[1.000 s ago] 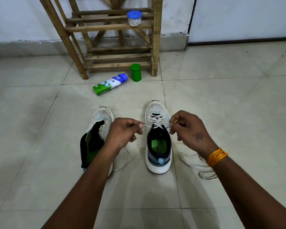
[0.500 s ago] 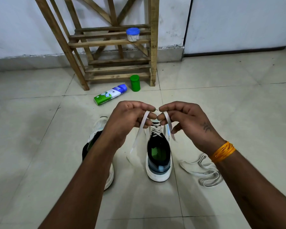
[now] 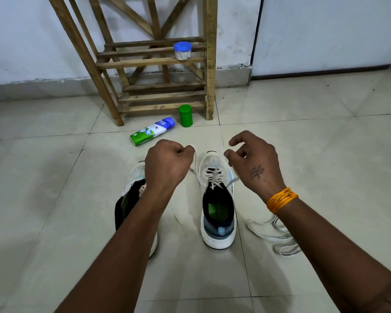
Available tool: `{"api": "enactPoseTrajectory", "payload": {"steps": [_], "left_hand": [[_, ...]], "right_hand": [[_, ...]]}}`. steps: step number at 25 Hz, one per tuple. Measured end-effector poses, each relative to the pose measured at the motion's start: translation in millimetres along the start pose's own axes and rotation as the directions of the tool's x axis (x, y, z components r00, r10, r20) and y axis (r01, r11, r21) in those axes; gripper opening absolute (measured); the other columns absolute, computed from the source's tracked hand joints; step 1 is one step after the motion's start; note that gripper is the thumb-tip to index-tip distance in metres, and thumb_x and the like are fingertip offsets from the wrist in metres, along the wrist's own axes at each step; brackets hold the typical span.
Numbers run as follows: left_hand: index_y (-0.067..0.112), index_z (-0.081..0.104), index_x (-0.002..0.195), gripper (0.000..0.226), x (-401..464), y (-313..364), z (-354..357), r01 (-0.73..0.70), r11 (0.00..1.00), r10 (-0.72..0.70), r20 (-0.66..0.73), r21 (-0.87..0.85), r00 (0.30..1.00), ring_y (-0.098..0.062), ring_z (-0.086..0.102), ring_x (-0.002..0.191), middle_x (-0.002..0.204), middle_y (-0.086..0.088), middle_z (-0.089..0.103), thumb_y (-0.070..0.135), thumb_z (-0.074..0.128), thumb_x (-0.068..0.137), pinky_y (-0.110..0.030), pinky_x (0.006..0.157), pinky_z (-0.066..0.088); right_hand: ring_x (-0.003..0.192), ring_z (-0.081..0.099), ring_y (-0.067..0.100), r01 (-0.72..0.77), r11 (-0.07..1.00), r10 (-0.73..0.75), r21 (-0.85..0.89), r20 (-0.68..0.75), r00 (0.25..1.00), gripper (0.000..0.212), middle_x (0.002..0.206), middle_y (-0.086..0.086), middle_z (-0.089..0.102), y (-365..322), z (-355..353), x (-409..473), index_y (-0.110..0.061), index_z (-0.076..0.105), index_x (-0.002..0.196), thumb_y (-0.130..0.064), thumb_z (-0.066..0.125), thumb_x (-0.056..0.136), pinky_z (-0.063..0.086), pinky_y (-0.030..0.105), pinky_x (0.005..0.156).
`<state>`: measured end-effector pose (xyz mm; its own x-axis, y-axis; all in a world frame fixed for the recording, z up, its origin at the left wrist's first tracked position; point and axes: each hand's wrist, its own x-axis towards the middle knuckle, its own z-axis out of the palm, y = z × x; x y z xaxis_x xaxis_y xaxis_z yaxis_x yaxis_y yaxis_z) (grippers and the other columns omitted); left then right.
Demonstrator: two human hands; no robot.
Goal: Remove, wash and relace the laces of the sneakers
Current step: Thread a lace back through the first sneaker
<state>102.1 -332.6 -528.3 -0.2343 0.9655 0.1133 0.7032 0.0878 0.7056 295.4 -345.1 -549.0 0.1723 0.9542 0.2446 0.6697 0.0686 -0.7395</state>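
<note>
Two white sneakers stand on the tiled floor. The right sneaker (image 3: pixel 217 199) has a white lace (image 3: pixel 214 178) crossed through its lower eyelets. My left hand (image 3: pixel 167 166) grips one lace end, which runs down from the fist beside the shoe. My right hand (image 3: pixel 253 163) pinches the other lace end between thumb and finger, above the shoe's right side. The left sneaker (image 3: pixel 133 188) has no lace that I can see and is partly hidden by my left forearm. A second loose white lace (image 3: pixel 273 236) lies on the floor to the right, under my right forearm.
A wooden rack (image 3: pixel 158 71) stands against the wall with a blue-lidded jar (image 3: pixel 182 50) on a slat. A green and blue spray can (image 3: pixel 152 131) lies on the floor beside a small green bottle (image 3: pixel 185 115).
My hands have moved apart from their meeting point above the right sneaker, each drawing its lace end outward. The camera has tilted up a little.
</note>
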Motion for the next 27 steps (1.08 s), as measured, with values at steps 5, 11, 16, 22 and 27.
{"api": "enactPoseTrajectory", "payload": {"steps": [5, 11, 16, 22, 27], "left_hand": [[0.006, 0.041, 0.052, 0.046, -2, 4, -4, -0.091, 0.965, 0.124, -0.124, 0.246, 0.984, -0.032, 0.039, 0.05, 0.046, -0.007, 0.031, 0.033, 0.058, 0.086, -0.038, 0.052, 0.039], [0.004, 0.067, 0.061, 0.045, -3, 15, 10, -0.082, 0.995, 0.084, 0.023, -0.062, 0.996, -0.03, 0.058, 0.055, 0.054, -0.014, 0.059, 0.042, 0.054, 0.08, -0.042, 0.055, 0.05], [0.012, 0.071, 0.065, 0.039, -7, 12, 17, -0.162, 0.963, 0.195, 0.14, -0.216, 0.971, -0.009, 0.056, 0.051, 0.056, 0.006, 0.066, 0.036, 0.067, 0.095, -0.025, 0.054, 0.041], [0.018, 0.075, 0.106, 0.046, -3, -13, 24, -0.063, 0.941, 0.213, 0.437, -0.333, 0.874, -0.018, 0.064, 0.057, 0.105, -0.005, 0.073, -0.011, 0.044, 0.089, -0.034, 0.054, 0.056], [0.006, 0.072, 0.097, 0.008, -5, -25, 31, 0.001, 0.887, 0.264, 0.508, -0.463, 0.82, -0.019, 0.062, 0.063, 0.084, -0.022, 0.066, 0.003, 0.069, 0.091, -0.034, 0.06, 0.056]], "right_hand": [[0.058, 0.066, 0.022, -0.041, 0.968, 0.034, 0.248, 0.033, 0.999, 0.013, 0.07, 0.0, 0.065, -11, 3, -5, -0.018, 0.059, 0.083, -0.011, 0.069, 0.088, 0.048, 0.026, 0.051], [0.065, 0.069, 0.011, -0.044, 0.962, -0.027, 0.27, 0.253, 0.967, 0.013, 0.074, -0.007, 0.071, -17, 18, -14, -0.025, 0.075, 0.08, -0.012, 0.072, 0.081, 0.054, 0.028, 0.063], [0.067, 0.06, 0.022, 0.098, 0.968, -0.154, 0.23, 0.241, 0.958, 0.027, 0.069, 0.004, 0.057, -8, 22, -15, -0.017, 0.063, 0.071, -0.03, 0.068, 0.093, 0.054, 0.047, 0.066], [0.077, 0.058, 0.024, 0.185, 0.961, -0.249, 0.208, 0.344, 0.905, 0.038, 0.081, 0.006, 0.051, 6, 15, -13, -0.005, 0.063, 0.084, -0.035, 0.053, 0.105, 0.055, 0.055, 0.07], [0.073, 0.064, 0.028, 0.021, 0.939, -0.148, 0.343, 0.347, 0.926, 0.025, 0.092, 0.009, 0.066, 17, 15, -17, -0.02, 0.069, 0.08, -0.023, 0.06, 0.104, 0.061, 0.049, 0.059]]}}
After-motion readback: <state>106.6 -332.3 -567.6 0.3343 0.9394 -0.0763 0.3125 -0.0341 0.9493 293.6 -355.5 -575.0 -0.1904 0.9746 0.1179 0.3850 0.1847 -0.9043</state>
